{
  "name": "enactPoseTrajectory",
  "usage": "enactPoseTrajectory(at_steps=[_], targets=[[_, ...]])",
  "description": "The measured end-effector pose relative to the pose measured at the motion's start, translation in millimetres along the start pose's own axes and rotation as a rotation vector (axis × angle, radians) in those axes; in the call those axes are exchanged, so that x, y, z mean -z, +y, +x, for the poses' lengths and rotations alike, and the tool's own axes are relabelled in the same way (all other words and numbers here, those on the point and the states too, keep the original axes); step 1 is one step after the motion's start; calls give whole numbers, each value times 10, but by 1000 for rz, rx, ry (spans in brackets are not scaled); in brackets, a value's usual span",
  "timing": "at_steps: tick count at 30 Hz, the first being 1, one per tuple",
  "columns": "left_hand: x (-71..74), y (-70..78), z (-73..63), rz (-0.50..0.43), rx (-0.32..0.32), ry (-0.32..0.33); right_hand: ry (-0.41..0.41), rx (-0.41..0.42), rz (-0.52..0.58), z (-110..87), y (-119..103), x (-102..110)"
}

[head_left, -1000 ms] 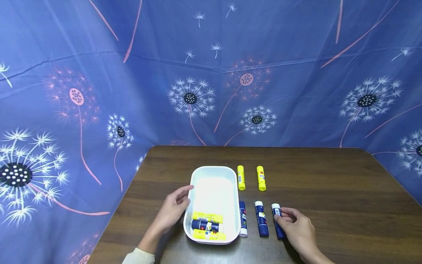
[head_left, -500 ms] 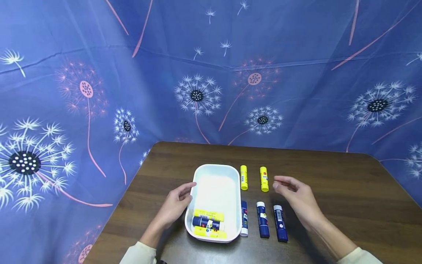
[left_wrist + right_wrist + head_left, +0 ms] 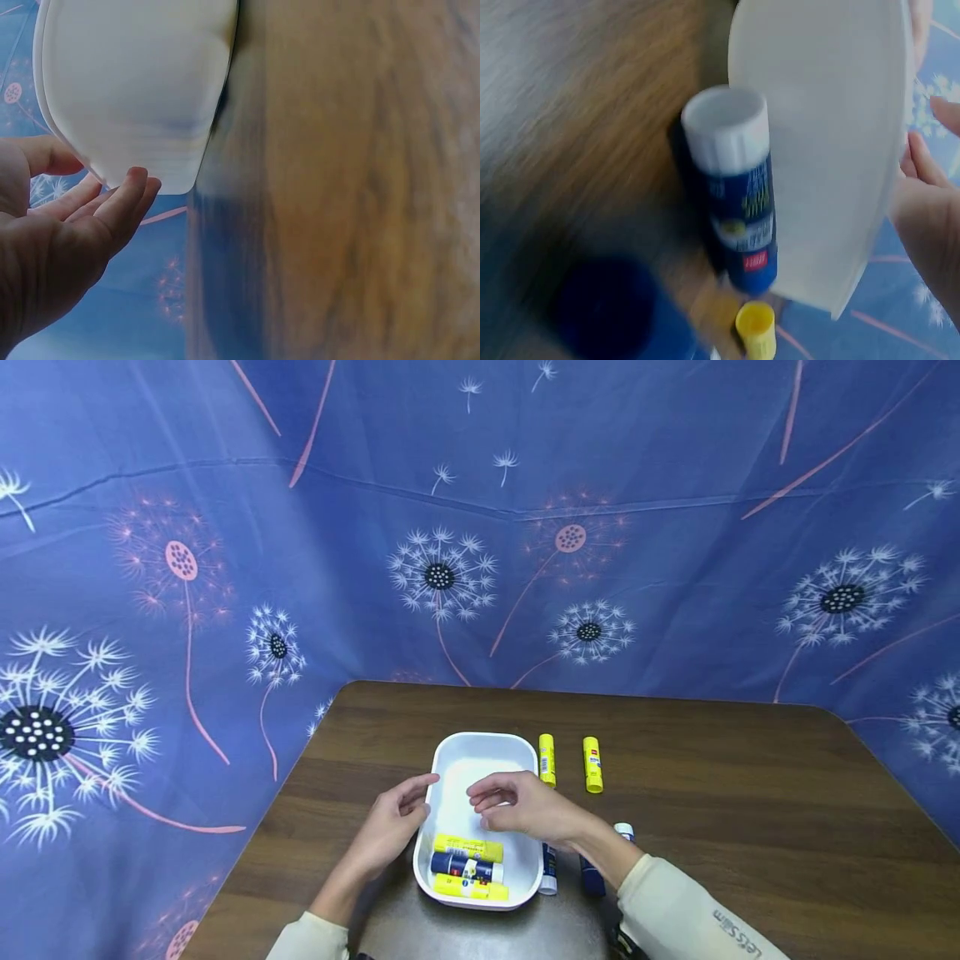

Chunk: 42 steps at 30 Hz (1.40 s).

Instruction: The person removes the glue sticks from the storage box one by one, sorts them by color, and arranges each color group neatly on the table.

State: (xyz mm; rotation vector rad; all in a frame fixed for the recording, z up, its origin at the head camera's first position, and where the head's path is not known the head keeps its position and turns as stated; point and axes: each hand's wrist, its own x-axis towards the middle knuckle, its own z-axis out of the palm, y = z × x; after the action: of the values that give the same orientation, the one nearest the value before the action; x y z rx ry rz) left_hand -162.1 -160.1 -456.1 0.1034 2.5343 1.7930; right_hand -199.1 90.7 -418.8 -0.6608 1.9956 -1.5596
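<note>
A white tray stands on the table, with a blue glue stick between two yellow glue sticks at its near end. My left hand touches the tray's left rim; in the left wrist view its loosely bent fingers meet the outer wall. Over the tray's middle hovers my right hand, its fingers loosely bent and nothing visible between them. Right of the tray, a white-capped blue glue stick lies alongside. Further right, a second blue glue stick is partly hidden by my right wrist.
Two more yellow glue sticks, one near the tray and one further right, lie beyond the blue ones. Past my right wrist, the white end of another blue glue stick shows. A patterned blue cloth hangs behind the brown table.
My right hand has left the rightmost blue glue stick, passed near the right-hand yellow one, then swung left over the tray. The left hand stays at the rim.
</note>
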Motion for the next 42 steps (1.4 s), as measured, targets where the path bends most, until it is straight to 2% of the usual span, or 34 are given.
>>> enactPoseTrajectory(at_steps=[5,13,20,27,31,37,42], targets=[[8,10,-27,-26,6,1,-112,0,-47,202,17,-128],[10,4,-14,-30,5,-6,-178,-121,-77,310,101,-181],[9,30,12,-33,-6,-11,-149,-146,-166,329,111,-227],[8,20,20,-40,-8,-10,-142,-116,-339,336,115,-290],[11,18,15,-37,-5,-10,-128,-126,-397,337,125,-317],[12,21,8,-33,5,-4,-77,-94,-409,333,112,-326],[6,22,10,-41,2,-5,13,-12,-324,295,13,-252]])
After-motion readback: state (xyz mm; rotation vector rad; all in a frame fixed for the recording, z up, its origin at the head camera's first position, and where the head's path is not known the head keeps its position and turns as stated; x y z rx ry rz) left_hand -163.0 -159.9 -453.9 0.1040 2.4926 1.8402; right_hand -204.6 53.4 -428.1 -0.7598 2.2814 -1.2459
